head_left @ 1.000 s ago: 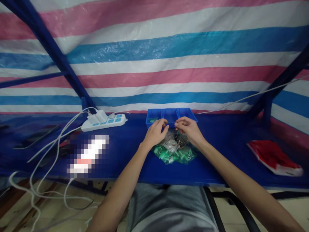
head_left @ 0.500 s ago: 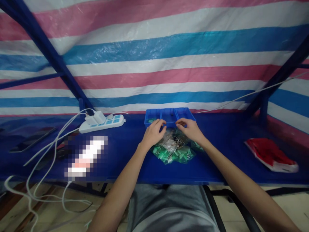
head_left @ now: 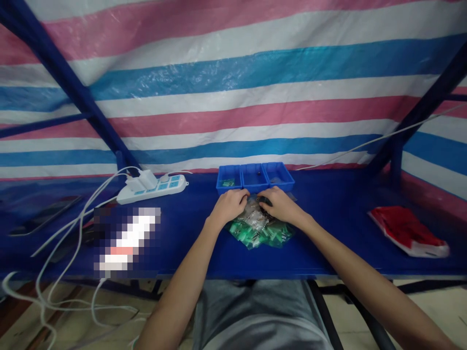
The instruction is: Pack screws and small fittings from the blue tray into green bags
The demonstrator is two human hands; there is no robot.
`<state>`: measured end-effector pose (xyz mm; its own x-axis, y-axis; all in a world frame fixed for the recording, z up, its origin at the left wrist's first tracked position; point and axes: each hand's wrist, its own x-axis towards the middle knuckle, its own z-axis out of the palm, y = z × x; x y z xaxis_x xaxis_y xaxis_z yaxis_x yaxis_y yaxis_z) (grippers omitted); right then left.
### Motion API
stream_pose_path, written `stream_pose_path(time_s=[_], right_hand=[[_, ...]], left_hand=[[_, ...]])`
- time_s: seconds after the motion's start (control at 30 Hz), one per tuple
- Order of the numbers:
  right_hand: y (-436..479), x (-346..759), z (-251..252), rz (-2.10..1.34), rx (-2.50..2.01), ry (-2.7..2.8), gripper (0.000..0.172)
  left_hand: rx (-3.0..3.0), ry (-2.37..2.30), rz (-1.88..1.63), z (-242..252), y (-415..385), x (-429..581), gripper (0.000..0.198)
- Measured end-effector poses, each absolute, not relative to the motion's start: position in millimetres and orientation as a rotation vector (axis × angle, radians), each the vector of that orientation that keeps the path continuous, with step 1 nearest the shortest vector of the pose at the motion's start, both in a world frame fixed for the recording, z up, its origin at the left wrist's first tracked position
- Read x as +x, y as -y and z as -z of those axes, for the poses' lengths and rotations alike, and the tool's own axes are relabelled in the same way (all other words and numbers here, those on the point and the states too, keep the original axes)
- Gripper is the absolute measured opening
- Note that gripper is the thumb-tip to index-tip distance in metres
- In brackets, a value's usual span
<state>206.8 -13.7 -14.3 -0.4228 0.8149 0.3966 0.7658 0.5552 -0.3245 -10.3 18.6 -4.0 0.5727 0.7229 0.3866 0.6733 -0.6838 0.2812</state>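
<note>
A pile of small clear bags with green pieces and metal parts lies on the blue table. My left hand rests at the pile's upper left edge, fingers curled together; what they hold, if anything, is too small to tell. On the pile's upper right is my right hand, its fingers bent down at dark metal parts, their tips partly hidden. Just behind both hands stands a blue bin with three compartments. Its left compartment contains small green pieces, and a tiny dark item shows in the middle one.
A white power strip with plugs and looping cables sits at the left, near a blurred-out bright object and a dark phone-like slab. A red and white packet lies right. A striped sheet hangs behind.
My right hand has come down and left from near the bin's front onto the pile. My left hand has dropped slightly, and more of the bin shows.
</note>
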Motion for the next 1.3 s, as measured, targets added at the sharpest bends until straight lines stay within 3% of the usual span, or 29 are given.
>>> stream_pose_path(time_s=[0.7, 1.0, 1.3], right_hand=[[21.9, 198.2, 5.4, -0.064, -1.253, 2.306, 0.016], [20.8, 197.6, 3.2, -0.126, -1.326, 2.191, 0.017], [19.1, 197.8, 6.6, -0.21, -1.317, 1.999, 0.02]], left_hand=[[1.987, -1.149, -1.162, 10.2, -28.4, 0.3, 0.014], [1.909, -1.113, -1.262, 5.4, -31.6, -3.9, 0.034], [1.768, -0.925, -1.339, 3.2, -36.0, -5.4, 0.017]])
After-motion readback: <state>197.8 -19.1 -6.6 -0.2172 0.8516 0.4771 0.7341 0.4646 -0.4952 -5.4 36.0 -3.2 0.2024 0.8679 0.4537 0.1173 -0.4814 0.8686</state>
